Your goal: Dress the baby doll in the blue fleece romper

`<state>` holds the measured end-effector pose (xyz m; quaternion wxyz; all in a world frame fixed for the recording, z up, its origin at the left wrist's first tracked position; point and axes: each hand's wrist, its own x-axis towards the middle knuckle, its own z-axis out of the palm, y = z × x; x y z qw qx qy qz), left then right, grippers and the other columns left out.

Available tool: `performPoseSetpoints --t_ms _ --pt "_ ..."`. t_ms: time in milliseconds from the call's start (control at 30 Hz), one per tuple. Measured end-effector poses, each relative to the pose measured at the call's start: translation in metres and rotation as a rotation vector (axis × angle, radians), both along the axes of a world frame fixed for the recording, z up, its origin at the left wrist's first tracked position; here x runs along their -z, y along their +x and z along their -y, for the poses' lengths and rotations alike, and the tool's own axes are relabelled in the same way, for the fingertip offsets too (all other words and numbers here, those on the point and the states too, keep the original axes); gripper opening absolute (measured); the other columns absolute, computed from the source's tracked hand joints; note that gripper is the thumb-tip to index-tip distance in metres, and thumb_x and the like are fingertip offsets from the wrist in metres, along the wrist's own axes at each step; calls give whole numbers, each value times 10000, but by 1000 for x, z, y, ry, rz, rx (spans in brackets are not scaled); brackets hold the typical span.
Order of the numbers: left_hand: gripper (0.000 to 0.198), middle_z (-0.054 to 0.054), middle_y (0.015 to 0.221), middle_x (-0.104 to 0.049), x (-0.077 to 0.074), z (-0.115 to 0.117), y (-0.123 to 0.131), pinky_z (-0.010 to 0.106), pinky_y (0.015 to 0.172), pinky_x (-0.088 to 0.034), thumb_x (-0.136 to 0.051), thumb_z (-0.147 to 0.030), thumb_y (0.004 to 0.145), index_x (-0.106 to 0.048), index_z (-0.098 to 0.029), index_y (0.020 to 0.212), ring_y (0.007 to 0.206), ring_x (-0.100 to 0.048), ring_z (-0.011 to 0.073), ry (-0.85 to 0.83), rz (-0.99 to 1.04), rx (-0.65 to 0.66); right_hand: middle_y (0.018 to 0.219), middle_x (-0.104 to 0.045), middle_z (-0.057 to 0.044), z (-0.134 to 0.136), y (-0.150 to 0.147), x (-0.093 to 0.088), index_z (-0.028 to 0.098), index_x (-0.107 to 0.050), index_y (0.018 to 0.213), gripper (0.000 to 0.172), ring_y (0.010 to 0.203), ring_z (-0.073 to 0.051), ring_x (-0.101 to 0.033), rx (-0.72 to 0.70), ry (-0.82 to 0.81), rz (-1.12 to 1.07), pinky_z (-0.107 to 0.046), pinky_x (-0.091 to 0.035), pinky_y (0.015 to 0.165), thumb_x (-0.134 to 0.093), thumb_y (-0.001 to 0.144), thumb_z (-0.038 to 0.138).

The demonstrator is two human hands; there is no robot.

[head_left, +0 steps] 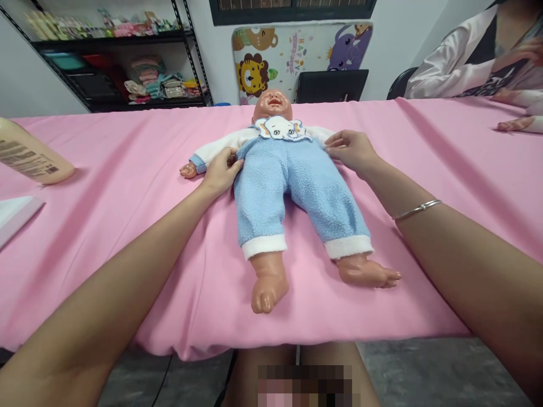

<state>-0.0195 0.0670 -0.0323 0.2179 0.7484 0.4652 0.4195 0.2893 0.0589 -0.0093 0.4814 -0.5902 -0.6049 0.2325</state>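
Note:
A baby doll (274, 104) lies on its back on the pink-covered table, feet toward me. It wears a white-sleeved top with an elephant face (282, 129) and fluffy blue pants (261, 186) with white cuffs. My left hand (223, 172) is closed at the left side of the waist, thumb and fingers pinching the edge of the pants. At the opposite side, my right hand (350, 150) pinches the clothing at the waist, its fingertips partly hidden against the cloth. Both doll feet are bare, and the doll's arm on the right is mostly hidden behind my hand.
A beige bottle (36, 152) and a white flat item (17, 217) are at the table's left. Across the table at right sits a person (458, 62) with hands near the pink cloth (445, 130). Behind are a black shelf (114, 40), a dark screen (331, 86) and an animal-print board (292, 48).

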Motion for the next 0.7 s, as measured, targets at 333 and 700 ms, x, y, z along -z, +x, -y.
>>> performPoseSetpoints --t_ms 333,700 --pt "120 47 859 -642 -6 -1 -2 334 828 -438 -507 -232 854 -523 -188 743 834 -572 198 -40 -123 -257 1038 -620 -59 98 -93 -51 198 -608 965 189 1011 -250 -547 -608 312 513 -416 -422 924 -638 805 295" --pt "55 42 909 -666 -16 12 3 331 839 -463 -535 -147 748 -534 -192 779 877 -611 205 -103 -111 -420 875 -653 -47 43 -40 2 165 -570 813 109 769 -179 -639 183 277 -47 -338 -517 777 -491 809 89"
